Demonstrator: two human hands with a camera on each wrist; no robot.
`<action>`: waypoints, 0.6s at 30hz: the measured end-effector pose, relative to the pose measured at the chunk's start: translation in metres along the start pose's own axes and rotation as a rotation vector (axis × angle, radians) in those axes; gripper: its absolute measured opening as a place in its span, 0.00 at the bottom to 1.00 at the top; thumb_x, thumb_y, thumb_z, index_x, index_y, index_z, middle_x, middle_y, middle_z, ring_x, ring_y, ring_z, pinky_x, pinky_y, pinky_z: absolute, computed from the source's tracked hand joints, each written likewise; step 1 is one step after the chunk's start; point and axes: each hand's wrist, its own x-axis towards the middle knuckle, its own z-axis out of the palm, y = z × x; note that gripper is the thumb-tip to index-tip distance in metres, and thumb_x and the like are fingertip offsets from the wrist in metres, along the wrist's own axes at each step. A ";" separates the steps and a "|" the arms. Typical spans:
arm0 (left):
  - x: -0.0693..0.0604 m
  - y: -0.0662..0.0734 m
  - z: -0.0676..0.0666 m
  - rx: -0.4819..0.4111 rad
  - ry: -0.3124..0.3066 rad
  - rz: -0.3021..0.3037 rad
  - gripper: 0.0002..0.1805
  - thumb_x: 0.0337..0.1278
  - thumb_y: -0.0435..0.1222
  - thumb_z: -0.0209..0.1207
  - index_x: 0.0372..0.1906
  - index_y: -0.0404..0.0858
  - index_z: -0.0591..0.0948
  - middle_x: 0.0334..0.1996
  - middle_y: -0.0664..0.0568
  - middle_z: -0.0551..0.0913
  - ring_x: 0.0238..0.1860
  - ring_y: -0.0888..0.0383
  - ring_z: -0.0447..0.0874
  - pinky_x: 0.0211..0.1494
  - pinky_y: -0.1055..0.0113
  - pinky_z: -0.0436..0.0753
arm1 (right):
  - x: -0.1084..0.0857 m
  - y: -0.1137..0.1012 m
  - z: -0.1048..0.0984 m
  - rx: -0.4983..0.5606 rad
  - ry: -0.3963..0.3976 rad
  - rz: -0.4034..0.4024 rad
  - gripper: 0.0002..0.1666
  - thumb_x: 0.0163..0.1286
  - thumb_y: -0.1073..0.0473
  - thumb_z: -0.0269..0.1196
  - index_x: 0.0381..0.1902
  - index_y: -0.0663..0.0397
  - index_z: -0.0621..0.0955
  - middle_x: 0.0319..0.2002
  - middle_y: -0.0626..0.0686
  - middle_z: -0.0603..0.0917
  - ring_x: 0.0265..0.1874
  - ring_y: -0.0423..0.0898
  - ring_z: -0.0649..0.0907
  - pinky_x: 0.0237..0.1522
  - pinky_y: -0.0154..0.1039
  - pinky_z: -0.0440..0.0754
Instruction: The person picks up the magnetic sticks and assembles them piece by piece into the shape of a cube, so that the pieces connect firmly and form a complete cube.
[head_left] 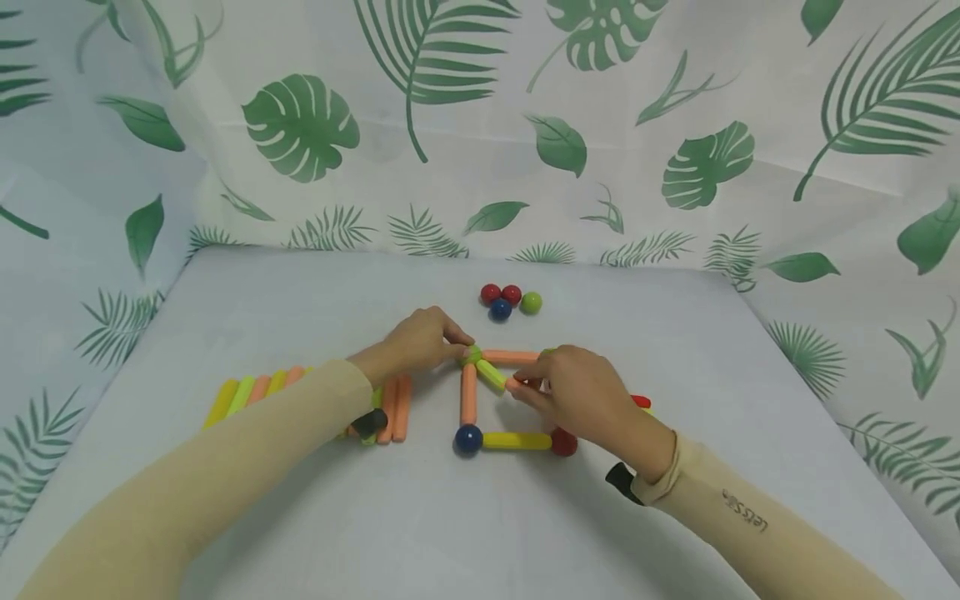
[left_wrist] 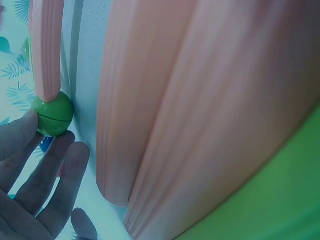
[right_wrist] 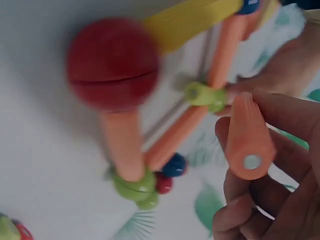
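A four-sided frame of magnetic rods and balls lies on the table. My left hand pinches the green ball at its far left corner. From that ball a short yellow-green rod juts out diagonally. My right hand holds an orange rod between thumb and fingers, its metal-tipped end facing the right wrist camera. In the head view, the blue ball, the yellow rod and the red ball form the near side. My right hand partly hides the frame's right side.
Behind the frame sit loose balls: two red, a blue and a green. A row of loose rods lies at the left, partly under my left sleeve. A red piece shows beyond my right hand. Leaf-printed cloth hangs behind.
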 end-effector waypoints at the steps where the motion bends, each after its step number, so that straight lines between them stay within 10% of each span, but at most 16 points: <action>1: 0.000 0.000 0.000 0.001 -0.001 0.001 0.13 0.67 0.43 0.65 0.54 0.50 0.88 0.53 0.55 0.86 0.59 0.55 0.79 0.61 0.58 0.76 | 0.003 0.003 0.002 -0.004 -0.026 0.026 0.12 0.64 0.49 0.73 0.41 0.48 0.92 0.27 0.41 0.86 0.26 0.39 0.77 0.25 0.34 0.75; 8: 0.001 0.000 0.001 -0.003 0.004 0.008 0.13 0.67 0.43 0.65 0.54 0.50 0.88 0.54 0.55 0.86 0.49 0.58 0.78 0.53 0.61 0.77 | 0.011 0.015 0.020 -0.055 -0.079 0.039 0.14 0.66 0.49 0.72 0.41 0.52 0.92 0.25 0.43 0.83 0.24 0.40 0.75 0.22 0.34 0.74; 18: -0.001 -0.001 -0.001 0.002 -0.002 -0.001 0.14 0.67 0.43 0.64 0.55 0.49 0.88 0.54 0.55 0.86 0.61 0.54 0.77 0.64 0.57 0.74 | 0.014 0.017 0.024 -0.015 -0.096 0.085 0.15 0.67 0.49 0.70 0.43 0.52 0.90 0.26 0.44 0.84 0.23 0.40 0.76 0.23 0.35 0.74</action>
